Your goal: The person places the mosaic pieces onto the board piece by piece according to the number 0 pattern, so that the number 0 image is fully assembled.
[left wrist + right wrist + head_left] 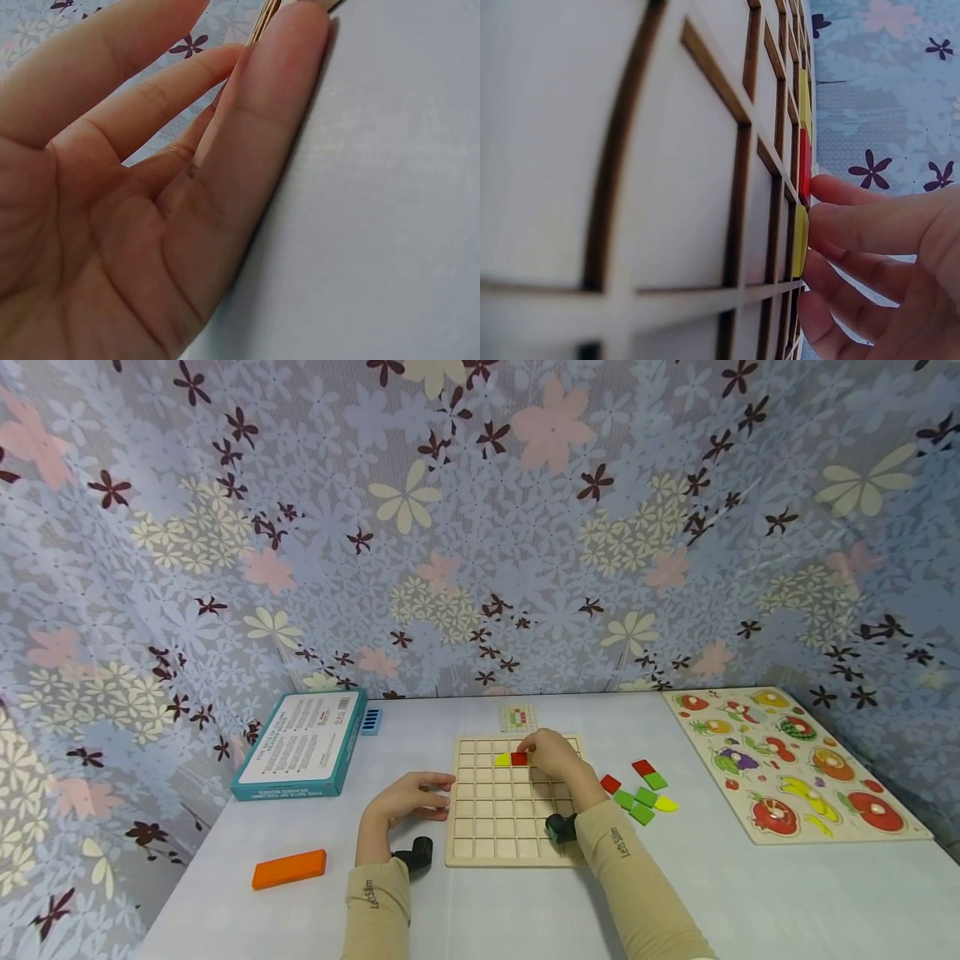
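Note:
A wooden grid board (495,814) lies flat in the middle of the table. My right hand (536,750) reaches over its top rows and pinches a yellow tile (800,240) at a cell, thumb and forefinger tips on it. Beside that tile sit a red tile (519,759) and another yellow tile (502,760) in the same row. My left hand (438,797) lies on the table with straight fingers (255,135) against the board's left edge and holds nothing.
Loose red, green and yellow tiles (641,789) lie right of the board. A fruit puzzle (787,760) is at the far right, a teal box (303,743) and an orange block (289,868) at the left. A pattern card (518,717) lies behind the board.

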{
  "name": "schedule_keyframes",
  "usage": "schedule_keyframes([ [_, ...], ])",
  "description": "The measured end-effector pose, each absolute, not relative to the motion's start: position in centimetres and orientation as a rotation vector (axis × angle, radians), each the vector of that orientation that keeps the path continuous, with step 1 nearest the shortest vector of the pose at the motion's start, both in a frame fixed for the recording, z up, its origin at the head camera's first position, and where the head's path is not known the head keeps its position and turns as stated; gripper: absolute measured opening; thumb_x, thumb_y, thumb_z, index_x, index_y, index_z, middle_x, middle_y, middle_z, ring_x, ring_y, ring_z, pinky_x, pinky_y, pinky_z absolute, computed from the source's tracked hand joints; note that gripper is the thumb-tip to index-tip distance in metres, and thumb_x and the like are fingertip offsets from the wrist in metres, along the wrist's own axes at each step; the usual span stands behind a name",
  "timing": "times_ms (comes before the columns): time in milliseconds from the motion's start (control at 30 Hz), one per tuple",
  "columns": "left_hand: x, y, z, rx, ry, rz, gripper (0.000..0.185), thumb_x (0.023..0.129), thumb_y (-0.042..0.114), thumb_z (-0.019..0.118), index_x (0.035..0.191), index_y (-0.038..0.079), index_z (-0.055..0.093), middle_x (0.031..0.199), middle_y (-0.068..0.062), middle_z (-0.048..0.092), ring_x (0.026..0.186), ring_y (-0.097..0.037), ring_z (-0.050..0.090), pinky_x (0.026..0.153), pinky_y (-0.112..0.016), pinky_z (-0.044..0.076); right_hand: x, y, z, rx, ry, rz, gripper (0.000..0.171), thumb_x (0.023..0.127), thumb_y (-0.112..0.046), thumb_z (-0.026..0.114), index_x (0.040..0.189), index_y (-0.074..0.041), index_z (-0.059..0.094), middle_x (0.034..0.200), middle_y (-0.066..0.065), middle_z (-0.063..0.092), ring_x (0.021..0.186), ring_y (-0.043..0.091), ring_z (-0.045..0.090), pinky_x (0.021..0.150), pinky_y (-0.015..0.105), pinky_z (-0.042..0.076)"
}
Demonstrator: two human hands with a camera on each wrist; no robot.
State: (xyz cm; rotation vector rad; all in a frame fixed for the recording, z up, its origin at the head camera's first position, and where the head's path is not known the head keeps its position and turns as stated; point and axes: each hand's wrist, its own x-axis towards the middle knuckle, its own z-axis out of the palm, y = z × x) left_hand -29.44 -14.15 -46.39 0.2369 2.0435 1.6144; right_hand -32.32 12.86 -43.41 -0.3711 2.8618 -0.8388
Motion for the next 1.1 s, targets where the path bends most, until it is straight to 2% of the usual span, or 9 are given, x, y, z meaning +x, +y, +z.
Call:
schedule_keyframes([
  [333, -29.3, -14.1, -46.4, 0.216, 2.038, 1.620, 0.050, 0.081, -0.001, 0.065, 0.129, -0.005, 0.050, 0.120, -0.018, 0.053, 0.080, -0.018, 0.064, 0.075, -0.033, 0.057, -32.1, 13.7, -43.7, -0.390, 2.824, -0.972, 0.029, 0.085, 0.005, 0.052, 0.108, -0.005, 0.066, 0.107, 0.018, 0.060, 0.100, 0.034, 0.056, 0.081, 0.043, 0.050],
  [367, -29.3, -14.1, -46.3, 0.216, 2.038, 1.621, 0.050, 0.081, -0.001, 0.065, 0.129, -0.005, 0.050, 0.121, -0.018, 0.053, 0.080, -0.018, 0.064, 0.075, -0.033, 0.057, -32.1, 14.0, -43.8, -0.435, 2.835, -0.994, 0.029, 0.084, 0.004, 0.052, 0.107, -0.006, 0.066, 0.104, 0.018, 0.060, 0.097, 0.033, 0.057, 0.077, 0.040, 0.051],
  [467, -29.3, -14.0, -46.3, 0.217, 2.043, 1.620, 0.049, 0.082, -0.001, 0.064, 0.128, -0.005, 0.050, 0.121, -0.018, 0.053, 0.080, -0.018, 0.064, 0.075, -0.033, 0.057, -31.7, 14.6, -43.6, -0.456, 2.835, -1.020, 0.026, 0.085, 0.002, 0.053, 0.106, -0.006, 0.066, 0.104, 0.017, 0.060, 0.095, 0.032, 0.058, 0.075, 0.039, 0.051],
  [567, -29.3, -14.0, -46.2, 0.217, 2.047, 1.621, 0.049, 0.082, -0.001, 0.065, 0.128, -0.005, 0.050, 0.121, -0.018, 0.053, 0.080, -0.018, 0.064, 0.075, -0.033, 0.057, -31.3, 15.0, -43.3, -0.435, 2.835, -1.047, 0.025, 0.087, 0.000, 0.055, 0.108, -0.006, 0.066, 0.105, 0.017, 0.060, 0.096, 0.032, 0.057, 0.076, 0.040, 0.052],
  [600, -29.3, -14.1, -46.2, 0.218, 2.048, 1.621, 0.049, 0.082, -0.001, 0.065, 0.128, -0.005, 0.050, 0.121, -0.018, 0.052, 0.080, -0.018, 0.064, 0.076, -0.033, 0.057, -31.0, 15.1, -43.1, -0.384, 2.822, -1.051, 0.025, 0.088, 0.000, 0.055, 0.110, -0.005, 0.065, 0.108, 0.018, 0.059, 0.099, 0.033, 0.056, 0.079, 0.042, 0.051],
  [1100, -29.3, -14.0, -46.1, 0.206, 2.034, 1.622, 0.050, 0.081, 0.000, 0.065, 0.128, -0.005, 0.050, 0.121, -0.018, 0.052, 0.081, -0.018, 0.064, 0.076, -0.033, 0.057, -29.2, 18.7, -43.1, -0.301, 2.846, -1.133, 0.029, 0.087, 0.000, 0.056, 0.116, 0.001, 0.061, 0.106, 0.020, 0.059, 0.096, 0.034, 0.055, 0.079, 0.045, 0.051],
])
